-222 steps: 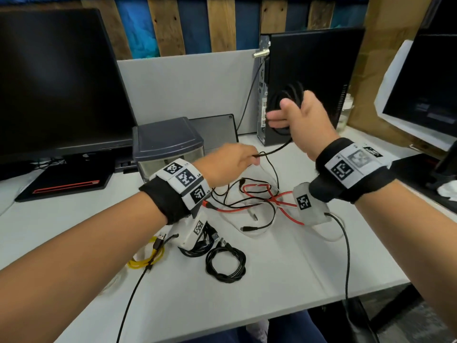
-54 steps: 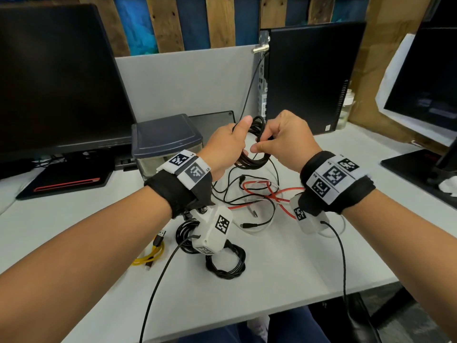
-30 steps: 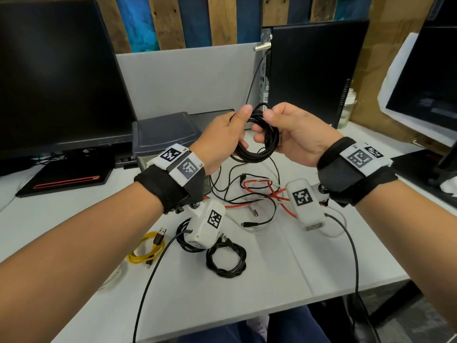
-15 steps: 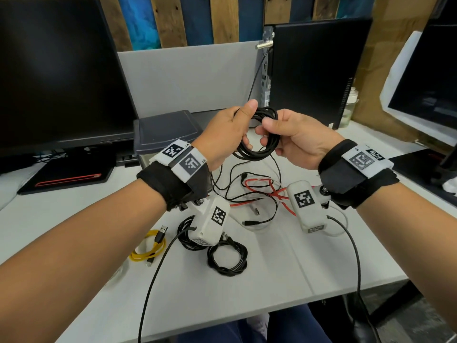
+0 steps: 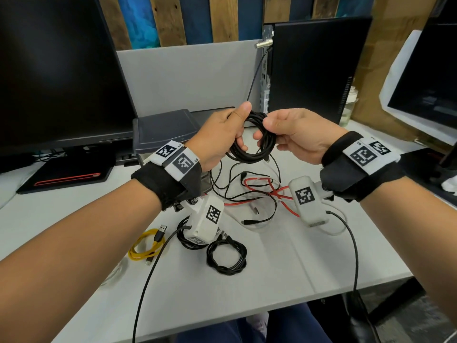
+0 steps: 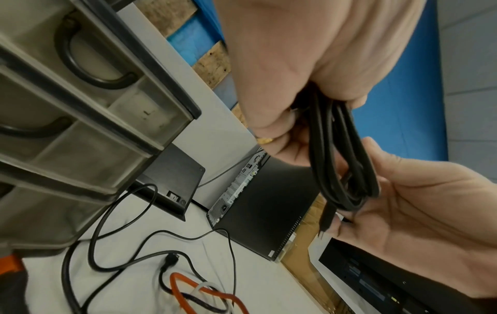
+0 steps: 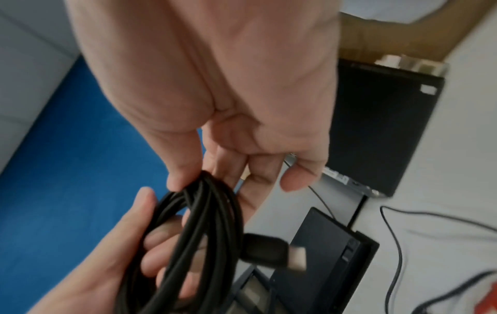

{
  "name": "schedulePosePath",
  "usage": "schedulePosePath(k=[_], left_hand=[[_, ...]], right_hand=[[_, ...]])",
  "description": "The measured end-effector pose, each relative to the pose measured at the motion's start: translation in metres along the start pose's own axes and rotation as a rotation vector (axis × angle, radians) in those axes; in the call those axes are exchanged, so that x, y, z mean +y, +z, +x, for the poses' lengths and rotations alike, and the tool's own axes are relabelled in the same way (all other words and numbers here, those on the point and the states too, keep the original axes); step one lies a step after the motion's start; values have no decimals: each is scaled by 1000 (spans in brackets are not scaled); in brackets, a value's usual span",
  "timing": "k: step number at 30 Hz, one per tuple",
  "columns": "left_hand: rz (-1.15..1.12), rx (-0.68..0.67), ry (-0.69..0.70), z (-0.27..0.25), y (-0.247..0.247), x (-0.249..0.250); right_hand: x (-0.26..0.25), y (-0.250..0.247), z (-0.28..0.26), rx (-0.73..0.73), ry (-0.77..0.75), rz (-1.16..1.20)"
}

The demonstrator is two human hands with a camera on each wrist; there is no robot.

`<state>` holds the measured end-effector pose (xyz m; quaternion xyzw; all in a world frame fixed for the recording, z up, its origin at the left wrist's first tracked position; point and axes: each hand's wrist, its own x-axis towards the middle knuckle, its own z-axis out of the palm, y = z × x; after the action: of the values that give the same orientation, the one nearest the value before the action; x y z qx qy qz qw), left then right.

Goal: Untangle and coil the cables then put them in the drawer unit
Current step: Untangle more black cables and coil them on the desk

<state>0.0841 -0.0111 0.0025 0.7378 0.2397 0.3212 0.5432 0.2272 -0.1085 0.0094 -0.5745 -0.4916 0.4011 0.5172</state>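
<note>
Both hands hold one black coiled cable [image 5: 254,144] up above the desk. My left hand [image 5: 222,137] grips its left side, thumb on top. My right hand [image 5: 289,134] pinches the top right of the coil [image 7: 204,229]; a plug end [image 7: 271,250] sticks out beside it. In the left wrist view the coil [image 6: 341,161] runs from the left hand's fingers into the right palm. Below lies a tangle of black, red and white cables [image 5: 257,194]. The grey drawer unit [image 5: 163,129] stands behind the left hand, its drawers [image 6: 88,110] with dark handles.
Three coiled cables lie near the desk's front: yellow [image 5: 147,247], black [image 5: 226,256], and another black [image 5: 188,241] under the wrist camera. A monitor [image 5: 61,70] stands at left, a black PC tower [image 5: 319,70] behind, a second screen [image 5: 430,78] at right.
The long black cable went from being wound by the right hand to a full coil held by both hands. In the last second the hands barely moved; the coil stays raised.
</note>
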Motion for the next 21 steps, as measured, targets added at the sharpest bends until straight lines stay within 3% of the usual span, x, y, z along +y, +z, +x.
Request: schedulePosePath(k=[8, 18, 21], left_hand=[[92, -135, -259, 1, -17, -6], [465, 43, -202, -4, -31, -13], [290, -37, -249, -10, -34, -14]], right_hand=[[11, 5, 4, 120, 6, -147], [12, 13, 10, 123, 63, -308], [14, 15, 9, 125, 91, -264]])
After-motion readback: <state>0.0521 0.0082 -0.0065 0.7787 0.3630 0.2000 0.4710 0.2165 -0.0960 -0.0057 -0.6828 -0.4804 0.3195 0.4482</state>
